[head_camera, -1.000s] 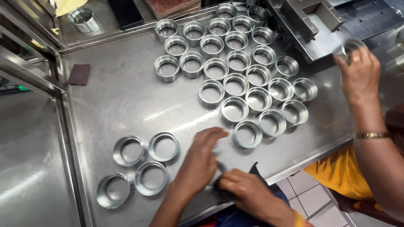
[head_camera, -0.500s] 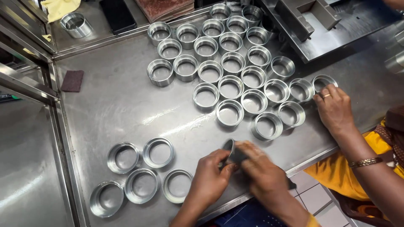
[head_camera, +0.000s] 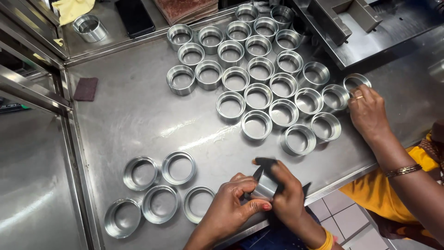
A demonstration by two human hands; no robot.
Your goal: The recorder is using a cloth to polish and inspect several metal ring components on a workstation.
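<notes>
the scene is brightly and evenly lit from overhead. the brushed stainless steel table (head_camera: pixel 138 115) throws back a streaky white glare across its middle and a softer sheen on the lower left panel. the short round steel rings (head_camera: pixel 257 125) catch sharp highlights on their rims and cast small, soft shadows toward the lower right. focus is crisp across the centre. the left hand (head_camera: pixel 231 203) and right hand (head_camera: pixel 289 196) are slightly soft, as if from motion. straight table edges bow toward the frame borders, a wide-angle effect. the top right machine area is darker, with less detail.
</notes>
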